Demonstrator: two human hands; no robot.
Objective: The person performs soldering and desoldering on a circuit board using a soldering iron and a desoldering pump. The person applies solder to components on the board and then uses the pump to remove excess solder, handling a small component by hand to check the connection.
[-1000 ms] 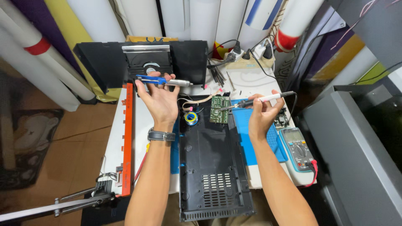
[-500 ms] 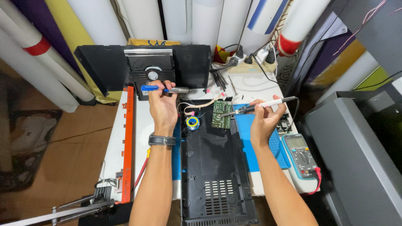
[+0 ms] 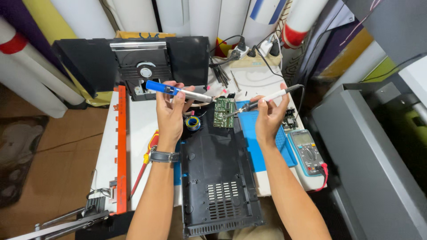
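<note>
- One green circuit board (image 3: 224, 112) stands at frame centre, at the top end of a black ribbed plastic panel (image 3: 218, 178).
- The right hand (image 3: 268, 116) grips one soldering iron (image 3: 262, 99), its tip at the board.
- The left hand (image 3: 170, 111) clasps one blue-handled desoldering pump (image 3: 178, 91).
- Lower right: one multimeter (image 3: 306, 151).

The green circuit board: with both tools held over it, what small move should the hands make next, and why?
Probably bring the soldering iron tip down onto the green circuit board, then move the blue suction pump nozzle beside it. The right hand already points the iron at the board's edge, and the left hand holds the pump level just above it, nozzle toward the board, neither clearly touching.
</note>
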